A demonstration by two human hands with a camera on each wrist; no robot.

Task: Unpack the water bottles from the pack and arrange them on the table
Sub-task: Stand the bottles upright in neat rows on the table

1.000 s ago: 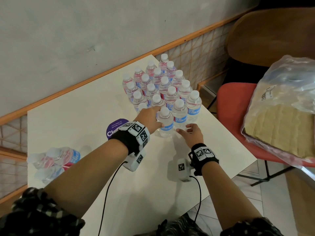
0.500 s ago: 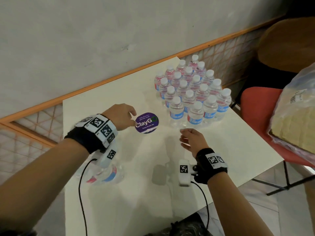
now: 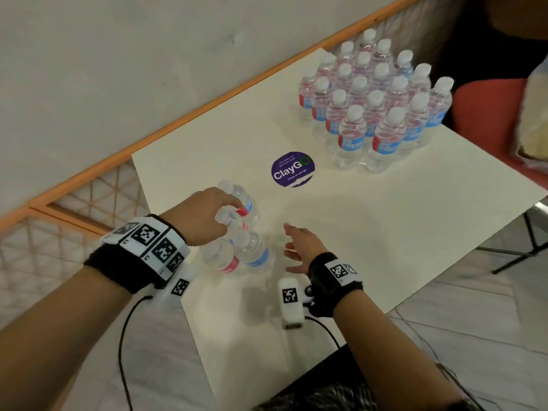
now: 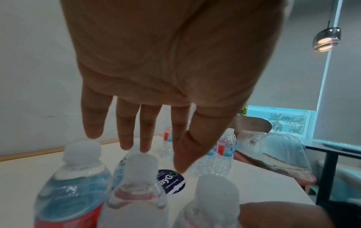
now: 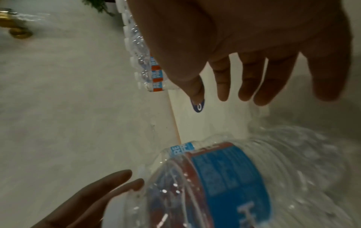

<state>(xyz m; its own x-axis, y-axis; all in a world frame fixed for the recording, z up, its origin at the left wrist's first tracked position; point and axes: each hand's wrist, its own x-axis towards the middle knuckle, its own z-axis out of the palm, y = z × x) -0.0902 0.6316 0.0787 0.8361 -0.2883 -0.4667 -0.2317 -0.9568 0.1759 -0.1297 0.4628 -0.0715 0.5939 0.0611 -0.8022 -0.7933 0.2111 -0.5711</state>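
**Table stock: remaining pack and arranged bottles**

Where the near corner of the white table (image 3: 370, 262) meets the arms, two hands are recorded. The right hand (image 3: 299, 249) is held just beside the pack, fingers (image 5: 222, 86) straight and spread, nothing held. The left hand (image 3: 201, 215) is placed over the caps of the pack of bottles (image 3: 237, 235); from the wrist view its fingers (image 4: 126, 131) are seen extended and slightly apart above the caps, though contact with a cap cannot be confirmed, the head view being blurred there.

Item 1: pack of bottles, at the table's left edge, four caps counted, red and blue labels, upright or slightly tilted; a clear film wrap is suggested in the right wrist view but is not certain.

Item 2: purple round sticker (image 3: 292, 169), flat on the tabletop, between the pack and the far group.

Item 3: arranged bottles (image 3: 376, 96), standing upright in close rows at the far right corner, white caps, well apart from the pack.

Item 4: red chair (image 3: 486, 120), beyond the table's right edge, bearing a clear plastic bag (image 3: 533, 114).
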